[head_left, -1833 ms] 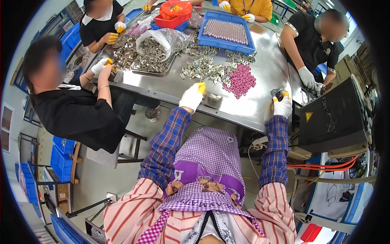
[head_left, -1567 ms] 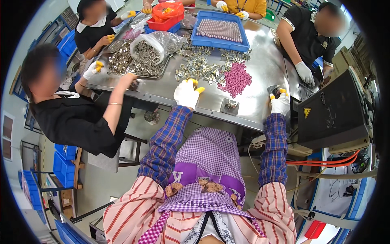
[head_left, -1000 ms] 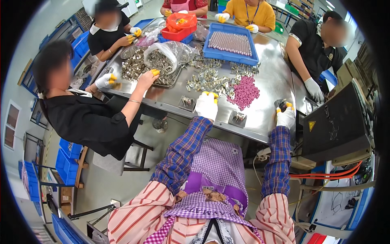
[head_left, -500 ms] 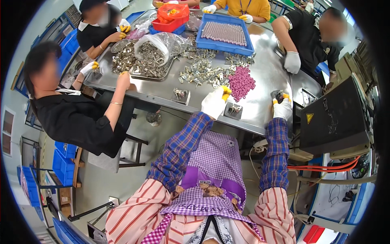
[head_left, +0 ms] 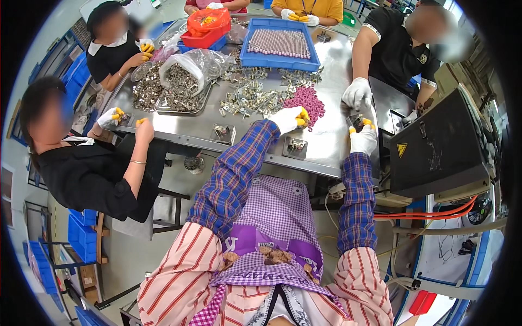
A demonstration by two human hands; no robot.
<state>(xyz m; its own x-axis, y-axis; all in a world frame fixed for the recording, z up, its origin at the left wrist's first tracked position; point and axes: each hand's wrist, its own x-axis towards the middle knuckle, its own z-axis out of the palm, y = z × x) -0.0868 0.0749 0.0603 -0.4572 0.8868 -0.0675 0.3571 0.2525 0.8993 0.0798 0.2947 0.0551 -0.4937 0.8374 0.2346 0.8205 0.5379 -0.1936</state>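
The person's left hand (head_left: 290, 119), in a white glove with yellow fingertips, rests at the near edge of a heap of pink rings (head_left: 307, 101) on the steel table (head_left: 179, 130), its fingers curled onto the rings; whether it pinches one cannot be told. The right hand (head_left: 362, 138), gloved the same way, is closed around a small dark part (head_left: 357, 121) near the table's right edge, too small to show which way its long axis runs. Two small metal fixture blocks stand on the table: one (head_left: 295, 146) just below the left hand, the other (head_left: 223, 132) further left, well apart from it. Beyond the rings lies a scatter of silvery metal pieces (head_left: 250, 98). One flat steel tray (head_left: 182, 100) holds more metal pieces and a clear plastic bag (head_left: 190, 65). One blue tray (head_left: 280, 49) carries rows of pink-grey parts, its long side running across the far part of the table, and one red bin (head_left: 206, 27) sits to its left. Five other people work around the table: two in black on the left, two at the far end, and one in black on the right whose white-gloved hand (head_left: 357, 92) rests near the right hand. A dark machine housing (head_left: 440, 146) with a yellow warning triangle stands to the right, orange cables (head_left: 435, 214) beneath it. Blue crates (head_left: 81, 239) stand on the grey floor at the left.
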